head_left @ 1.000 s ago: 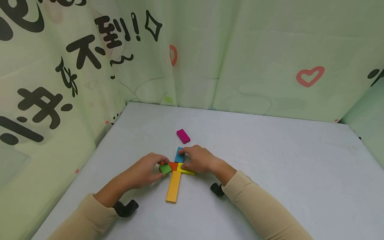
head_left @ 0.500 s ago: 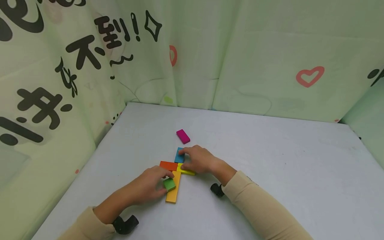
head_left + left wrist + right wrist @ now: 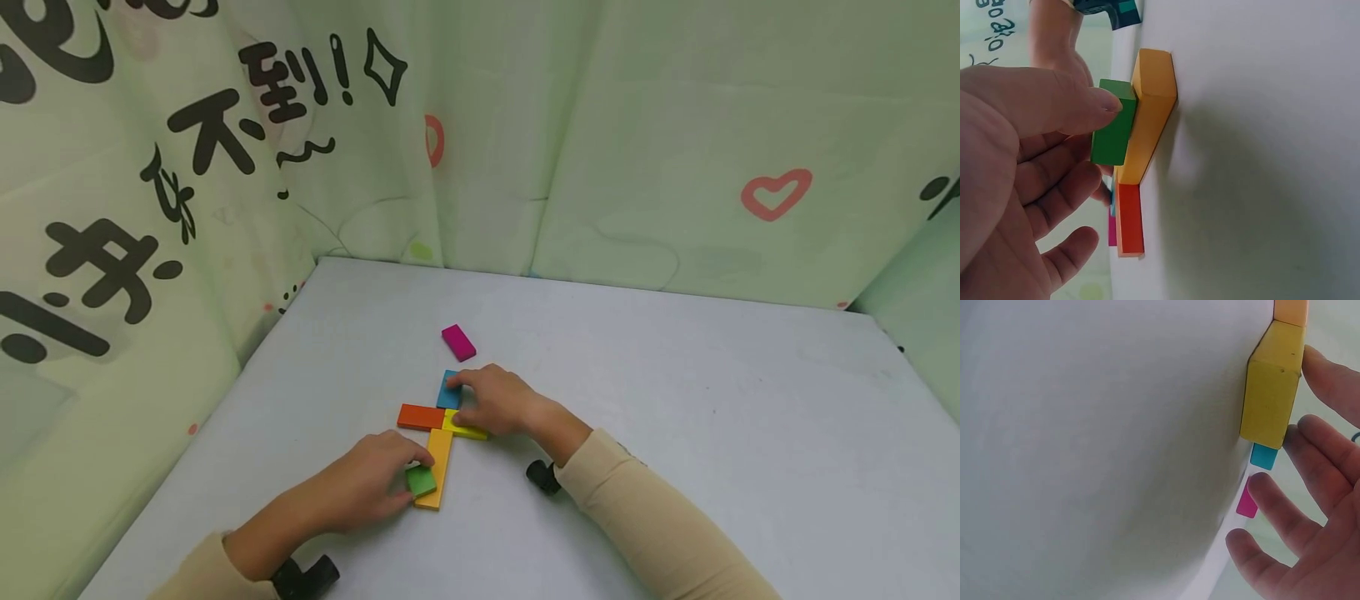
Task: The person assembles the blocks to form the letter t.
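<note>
My left hand (image 3: 375, 479) pinches a green block (image 3: 421, 481) between thumb and fingertips. It hangs close over the near part of a long amber block (image 3: 442, 454), overlapping its left edge in the head view. Beyond the amber block's far end lie an orange-red block (image 3: 420, 417) on the left and a yellow block (image 3: 471, 432) on the right. A blue block (image 3: 445, 395) points away from where these meet. My right hand (image 3: 498, 402) rests lightly there, index fingertip on the blue block and thumb on the yellow one. Its fingers look relaxed in the right wrist view.
A magenta block (image 3: 458, 342) lies by itself just beyond the blue one. The white table (image 3: 675, 433) spreads out on both sides, with a pale green printed curtain (image 3: 645, 150) behind and left. Black wrist cameras (image 3: 306, 577) stick out below the sleeves.
My left hand has carried the green block from the orange-red block toward me and slightly right, over the amber block. The orange-red block is now uncovered. My right hand has stayed put.
</note>
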`<state>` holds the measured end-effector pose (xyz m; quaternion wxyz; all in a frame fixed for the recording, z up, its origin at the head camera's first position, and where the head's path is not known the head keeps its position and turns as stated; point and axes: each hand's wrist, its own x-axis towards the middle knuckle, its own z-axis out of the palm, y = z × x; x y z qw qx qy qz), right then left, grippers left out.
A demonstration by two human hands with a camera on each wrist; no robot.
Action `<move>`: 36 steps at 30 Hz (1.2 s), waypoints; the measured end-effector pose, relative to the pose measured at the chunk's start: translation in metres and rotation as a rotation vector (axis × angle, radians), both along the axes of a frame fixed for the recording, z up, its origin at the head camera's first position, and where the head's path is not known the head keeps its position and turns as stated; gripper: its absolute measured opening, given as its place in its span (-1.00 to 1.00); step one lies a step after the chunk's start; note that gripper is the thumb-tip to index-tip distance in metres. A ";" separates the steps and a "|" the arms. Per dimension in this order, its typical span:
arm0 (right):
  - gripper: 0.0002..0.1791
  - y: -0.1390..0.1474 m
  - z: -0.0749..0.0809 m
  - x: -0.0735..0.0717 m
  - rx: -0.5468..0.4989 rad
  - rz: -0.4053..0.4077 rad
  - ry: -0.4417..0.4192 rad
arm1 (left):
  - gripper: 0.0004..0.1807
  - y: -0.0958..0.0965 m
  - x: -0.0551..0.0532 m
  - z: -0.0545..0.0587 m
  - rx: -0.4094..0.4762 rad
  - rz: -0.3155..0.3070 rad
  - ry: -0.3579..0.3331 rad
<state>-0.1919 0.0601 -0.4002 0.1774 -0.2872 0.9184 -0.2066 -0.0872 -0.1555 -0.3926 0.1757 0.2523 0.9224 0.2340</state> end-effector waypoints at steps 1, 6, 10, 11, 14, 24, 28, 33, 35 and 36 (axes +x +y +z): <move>-0.48 0.000 0.000 0.000 0.000 0.000 -0.001 | -0.60 0.000 0.001 0.000 0.000 -0.003 -0.001; -0.48 0.000 0.000 0.000 -0.003 -0.005 -0.004 | -0.61 -0.002 0.006 -0.001 0.021 -0.038 0.003; -0.49 0.000 0.000 0.000 -0.002 -0.007 -0.001 | -0.62 -0.003 0.012 -0.003 0.050 -0.078 0.018; -0.49 0.000 0.000 0.000 -0.002 -0.006 0.000 | -0.63 -0.003 0.013 -0.004 0.056 -0.087 0.024; -0.48 0.000 0.001 0.001 0.000 -0.005 0.001 | -0.64 -0.004 0.017 -0.005 0.062 -0.108 0.043; -0.48 0.000 0.002 0.001 0.006 -0.010 -0.006 | -0.65 -0.006 0.025 -0.005 0.081 -0.133 0.058; -0.48 0.000 0.003 0.001 0.009 -0.012 -0.006 | -0.64 -0.007 0.029 -0.005 0.099 -0.142 0.054; -0.47 0.000 0.003 0.002 0.002 -0.018 -0.022 | -0.64 -0.005 0.033 -0.006 0.087 -0.132 0.015; -0.47 0.000 0.002 0.002 0.001 -0.017 -0.024 | -0.63 -0.004 0.034 -0.006 0.071 -0.122 -0.003; -0.48 0.000 0.002 0.002 0.001 -0.018 -0.023 | -0.62 -0.003 0.034 -0.006 0.063 -0.118 -0.008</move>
